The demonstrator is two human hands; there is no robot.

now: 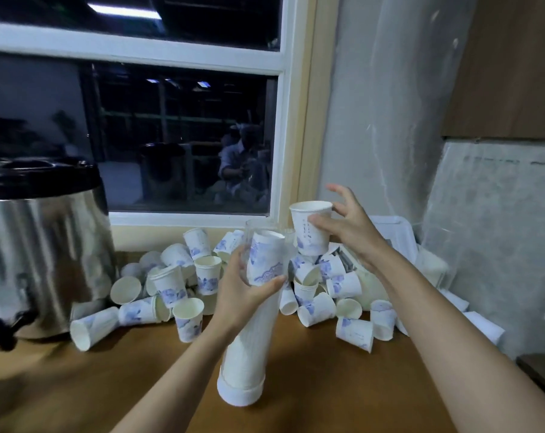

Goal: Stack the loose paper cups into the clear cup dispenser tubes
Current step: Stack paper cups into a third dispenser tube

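Note:
My left hand grips a clear dispenser tube near its top; the tube is tilted, filled with nested white cups, and has a white cap at its lower end. The topmost cup shows through the tube's open mouth. My right hand holds one white paper cup with blue print, upright, just right of and slightly above the tube's mouth. Several loose paper cups lie piled on the wooden counter behind the tube, some upright, most on their sides.
A large steel drinks urn with a black lid and tap stands at the left. A window is behind the pile. White plastic containers sit at the back right by the grey wall. Bare wooden counter lies in front.

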